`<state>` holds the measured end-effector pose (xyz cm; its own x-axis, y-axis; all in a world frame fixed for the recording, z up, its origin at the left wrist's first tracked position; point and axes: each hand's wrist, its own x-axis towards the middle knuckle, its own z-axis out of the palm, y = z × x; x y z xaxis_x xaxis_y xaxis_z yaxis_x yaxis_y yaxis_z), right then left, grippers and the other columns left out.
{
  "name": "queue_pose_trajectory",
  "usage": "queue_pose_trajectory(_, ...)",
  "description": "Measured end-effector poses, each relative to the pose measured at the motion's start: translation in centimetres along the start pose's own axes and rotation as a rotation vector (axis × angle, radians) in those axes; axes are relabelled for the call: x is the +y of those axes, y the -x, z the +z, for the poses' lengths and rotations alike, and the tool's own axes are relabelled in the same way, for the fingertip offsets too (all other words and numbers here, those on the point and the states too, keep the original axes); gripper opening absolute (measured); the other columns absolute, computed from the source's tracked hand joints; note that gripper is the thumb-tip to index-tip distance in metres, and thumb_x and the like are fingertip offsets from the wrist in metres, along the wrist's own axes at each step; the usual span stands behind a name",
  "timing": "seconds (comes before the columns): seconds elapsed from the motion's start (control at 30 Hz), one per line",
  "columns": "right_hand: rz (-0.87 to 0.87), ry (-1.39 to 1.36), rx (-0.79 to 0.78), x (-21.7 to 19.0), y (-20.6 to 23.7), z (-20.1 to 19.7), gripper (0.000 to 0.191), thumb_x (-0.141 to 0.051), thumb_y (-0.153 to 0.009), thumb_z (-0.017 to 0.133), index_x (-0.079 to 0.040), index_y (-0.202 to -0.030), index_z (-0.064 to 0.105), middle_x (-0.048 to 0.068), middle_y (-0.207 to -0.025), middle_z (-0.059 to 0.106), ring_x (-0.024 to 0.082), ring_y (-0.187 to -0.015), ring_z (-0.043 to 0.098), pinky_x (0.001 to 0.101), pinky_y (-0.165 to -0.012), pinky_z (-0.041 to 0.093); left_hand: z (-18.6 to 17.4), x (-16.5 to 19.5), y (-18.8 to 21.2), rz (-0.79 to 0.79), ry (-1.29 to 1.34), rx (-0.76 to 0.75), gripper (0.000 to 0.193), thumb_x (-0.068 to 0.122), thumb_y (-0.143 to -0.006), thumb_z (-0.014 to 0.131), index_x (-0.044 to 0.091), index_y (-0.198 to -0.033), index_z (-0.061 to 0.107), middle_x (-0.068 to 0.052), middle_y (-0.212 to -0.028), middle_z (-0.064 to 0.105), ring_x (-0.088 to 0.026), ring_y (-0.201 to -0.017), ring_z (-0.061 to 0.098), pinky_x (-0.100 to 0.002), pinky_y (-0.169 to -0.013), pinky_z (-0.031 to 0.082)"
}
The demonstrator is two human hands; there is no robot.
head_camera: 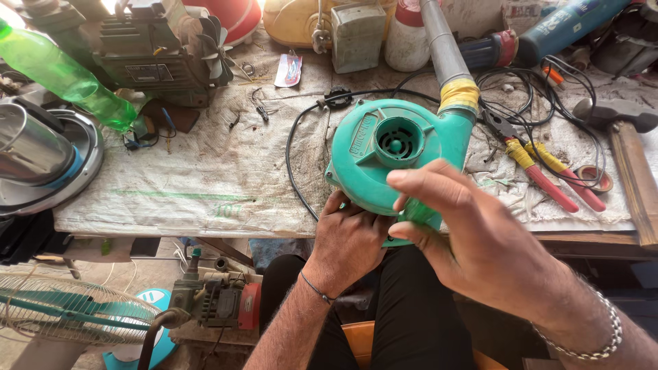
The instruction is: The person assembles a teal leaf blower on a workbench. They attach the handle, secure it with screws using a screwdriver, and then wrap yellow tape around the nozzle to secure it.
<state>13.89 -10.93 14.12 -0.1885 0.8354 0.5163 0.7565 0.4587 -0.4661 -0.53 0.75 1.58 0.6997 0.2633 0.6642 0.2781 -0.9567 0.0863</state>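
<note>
The left hand point(349, 240) is gripping the teal electric blower point(384, 147) from below, fingers clamped under its casing at the bench point(205, 185) edge. The right hand point(466, 233) is wrapping fingers over the handle, steadying it; next likely calls for turning it firmly.

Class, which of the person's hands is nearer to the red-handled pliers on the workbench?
Right. The right hand grips the green blower just left of the pliers; the left hand holds the blower's lower edge, farther away.
</note>
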Motion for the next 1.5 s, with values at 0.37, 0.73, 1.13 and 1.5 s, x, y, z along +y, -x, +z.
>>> queue_pose_trajectory(0.37, 0.104, 0.124, 0.216, -1.5, 0.3, 0.2, 0.069, -0.012, -0.079, 0.083, -0.012, -0.138, 0.046, 0.01, -0.107, 0.073, 0.02, -0.097, 0.076, 0.0316, -0.078, 0.065, -0.3, 0.0, -0.2, -0.006, 0.004, -0.025, 0.032, 0.013, -0.081, 0.07, 0.011, -0.113, 0.073, -0.004, -0.088, 0.073, -0.022, -0.095, 0.071, -0.045, -0.112, 0.038)
queue_pose_trajectory(0.73, 0.123, 0.154, 0.24, -0.9, 1.1, -0.1, 0.066, -0.014, -0.081, 0.083, -0.008, -0.138, 0.05, 0.008, -0.105, 0.077, 0.02, -0.095, 0.079, 0.031, -0.079, 0.067, -0.5, 0.1, -0.2, -0.006, -0.004, -0.049, 0.033, 0.011, -0.081, 0.069, 0.012, -0.114, 0.074, -0.003, -0.086, 0.072, -0.022, -0.095, 0.07, -0.044, -0.112, 0.039)
queue_pose_trajectory(1.13, 0.03, 0.12, 0.218, -1.5, 0.2, 0.0, 0.064, -0.007, -0.082, 0.079, -0.015, -0.139, 0.052, 0.012, -0.108, 0.075, 0.02, -0.094, 0.077, 0.0329, -0.074, 0.063, -0.5, 0.0, -0.3, -0.003, -0.018, -0.031, 0.035, 0.011, -0.077, 0.07, 0.01, -0.112, 0.073, -0.004, -0.092, 0.074, -0.022, -0.099, 0.071, -0.045, -0.113, 0.039)
queue_pose_trajectory(1.5, 0.322, -0.031, 0.427, -2.2, 3.6, -4.2, 0.049, 0.007, -0.103, 0.064, -0.019, -0.14, 0.044, 0.021, -0.111, 0.069, 0.028, -0.1, 0.073, 0.0379, -0.094, 0.064, -0.6, 0.1, -0.3, -0.024, 0.009, -0.061, 0.033, 0.007, -0.078, 0.072, 0.014, -0.11, 0.076, -0.003, -0.082, 0.073, -0.021, -0.093, 0.072, -0.045, -0.117, 0.037)
